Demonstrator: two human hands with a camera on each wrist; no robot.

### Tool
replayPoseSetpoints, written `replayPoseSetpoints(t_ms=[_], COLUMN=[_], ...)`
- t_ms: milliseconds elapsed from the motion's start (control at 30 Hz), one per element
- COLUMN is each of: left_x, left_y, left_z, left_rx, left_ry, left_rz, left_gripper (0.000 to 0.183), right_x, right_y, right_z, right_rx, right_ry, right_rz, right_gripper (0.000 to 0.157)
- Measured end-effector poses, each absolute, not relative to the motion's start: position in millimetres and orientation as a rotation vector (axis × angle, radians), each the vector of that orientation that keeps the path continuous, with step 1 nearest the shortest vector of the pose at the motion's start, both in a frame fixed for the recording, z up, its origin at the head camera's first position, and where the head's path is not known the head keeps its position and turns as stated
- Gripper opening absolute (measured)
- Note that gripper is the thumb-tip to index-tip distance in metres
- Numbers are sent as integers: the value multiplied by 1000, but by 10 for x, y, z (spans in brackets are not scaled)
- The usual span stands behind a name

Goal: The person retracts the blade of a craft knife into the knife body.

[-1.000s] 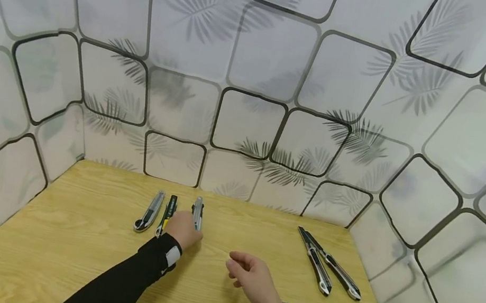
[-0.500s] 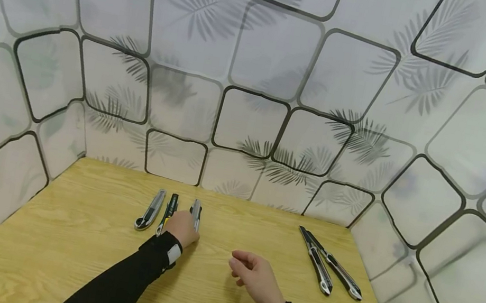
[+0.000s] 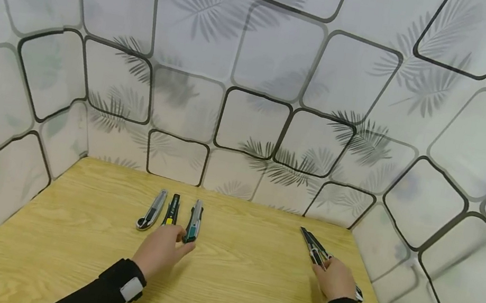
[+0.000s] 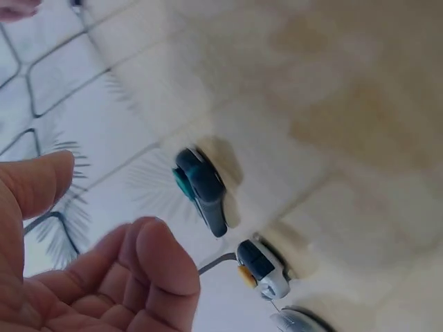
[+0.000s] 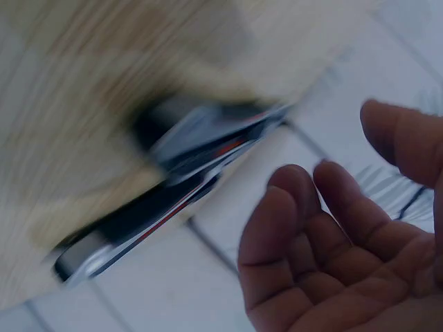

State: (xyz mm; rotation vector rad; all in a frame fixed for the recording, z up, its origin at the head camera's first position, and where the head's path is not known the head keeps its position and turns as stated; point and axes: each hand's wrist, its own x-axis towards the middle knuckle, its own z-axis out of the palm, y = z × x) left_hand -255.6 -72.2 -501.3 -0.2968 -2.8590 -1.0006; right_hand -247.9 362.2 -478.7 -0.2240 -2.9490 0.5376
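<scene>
My left hand (image 3: 160,251) is just in front of a grey-and-teal utility knife (image 3: 195,221). In the left wrist view its thumb and loosely bent fingers stand apart, with nothing between them, and the teal knife (image 4: 201,187) lies beyond. To its left are a black-and-yellow utility knife (image 3: 173,208) and a silver-grey utility knife (image 3: 153,210). My right hand (image 3: 335,280) hovers over two black-and-silver utility knives, partly covering them; the nearer-left one (image 3: 308,244) shows its tip. The right wrist view, blurred, shows both knives (image 5: 131,221) beyond the spread thumb and fingers.
The knives lie on a wood-grain table (image 3: 241,280). Patterned fabric walls (image 3: 248,120) rise at its back and sides, and the right-hand pair lies close to the right wall.
My left hand has drawn back toward me, off the grey-and-teal knife, which lies on the table. My right hand has moved right, from the table's middle to the two knives.
</scene>
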Motion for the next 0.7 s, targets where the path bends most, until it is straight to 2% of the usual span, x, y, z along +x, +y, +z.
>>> replayPoseSetpoints(t_ms=[167, 433, 567, 700], left_x=[-2347, -2214, -2182, -2145], left_y=[-730, -682, -665, -634], left_z=[-4989, -5012, -5034, -5032], left_rx=[-355, -458, -498, -562], left_ry=[-2840, -2845, -2829, -2796], left_rz=[-1097, -1142, -1177, -1290], left_gripper=[32, 31, 28, 26], right_x=[-2501, -2636, -2628, -2554], right_y=[3817, 3823, 3721, 3442], right_z=[-4904, -5006, -5033, -5006], right_rx=[-255, -338, -245, -125], right_ry=[-3073, -3060, -3067, -3072], right_rz=[406, 314, 293, 474], right_gripper=[40, 28, 26, 24])
